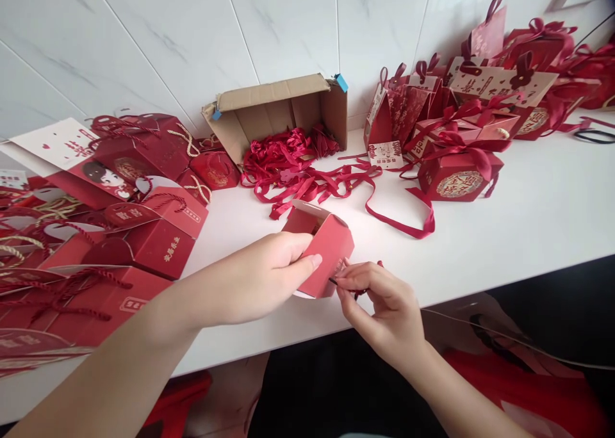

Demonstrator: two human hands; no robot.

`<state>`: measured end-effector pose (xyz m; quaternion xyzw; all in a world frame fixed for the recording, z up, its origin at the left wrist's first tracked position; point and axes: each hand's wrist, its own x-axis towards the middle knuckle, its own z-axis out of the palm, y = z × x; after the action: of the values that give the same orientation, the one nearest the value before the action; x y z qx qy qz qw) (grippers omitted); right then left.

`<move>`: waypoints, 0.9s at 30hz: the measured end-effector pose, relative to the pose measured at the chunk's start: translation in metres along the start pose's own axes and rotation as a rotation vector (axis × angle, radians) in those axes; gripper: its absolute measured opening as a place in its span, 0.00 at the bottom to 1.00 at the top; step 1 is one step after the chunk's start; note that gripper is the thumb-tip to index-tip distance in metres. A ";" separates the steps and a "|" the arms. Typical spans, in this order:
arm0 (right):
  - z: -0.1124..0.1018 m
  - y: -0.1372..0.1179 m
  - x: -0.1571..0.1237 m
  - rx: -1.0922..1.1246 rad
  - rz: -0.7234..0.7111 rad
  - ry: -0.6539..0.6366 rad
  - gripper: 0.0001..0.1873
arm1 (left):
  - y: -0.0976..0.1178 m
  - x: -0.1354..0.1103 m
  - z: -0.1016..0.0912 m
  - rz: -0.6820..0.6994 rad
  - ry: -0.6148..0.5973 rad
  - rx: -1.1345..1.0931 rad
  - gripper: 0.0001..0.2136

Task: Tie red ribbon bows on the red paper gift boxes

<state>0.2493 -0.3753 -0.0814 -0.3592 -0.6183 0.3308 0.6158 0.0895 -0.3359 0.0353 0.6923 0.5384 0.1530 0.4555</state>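
A small red paper gift box [327,243] lies tipped on its side on the white table [528,227], its open end facing away from me. My left hand [259,278] grips the box's near side, thumb along its face. My right hand [379,300] is pinched against the box's lower right edge, holding the end of a thin red ribbon or cord; what it holds is mostly hidden by the fingers.
A cardboard carton [283,108] on its side spills red ribbons [307,169]. Flat and folded red boxes [144,233] with rope handles pile up at the left. Finished ribbon-tied boxes [456,175] crowd the back right. A tiled wall stands behind.
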 end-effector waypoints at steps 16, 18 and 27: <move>0.012 0.002 0.000 -0.069 -0.037 0.072 0.07 | 0.011 0.001 -0.006 -0.002 -0.080 -0.044 0.04; 0.011 0.002 -0.002 -0.067 0.010 0.077 0.05 | 0.017 0.003 -0.012 -0.052 -0.185 -0.092 0.04; 0.001 -0.002 -0.004 -0.029 -0.063 -0.061 0.10 | 0.018 0.013 -0.024 0.026 -0.122 -0.159 0.12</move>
<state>0.2478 -0.3801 -0.0820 -0.3380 -0.6526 0.3131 0.6015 0.0886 -0.3135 0.0586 0.6689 0.4867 0.1585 0.5390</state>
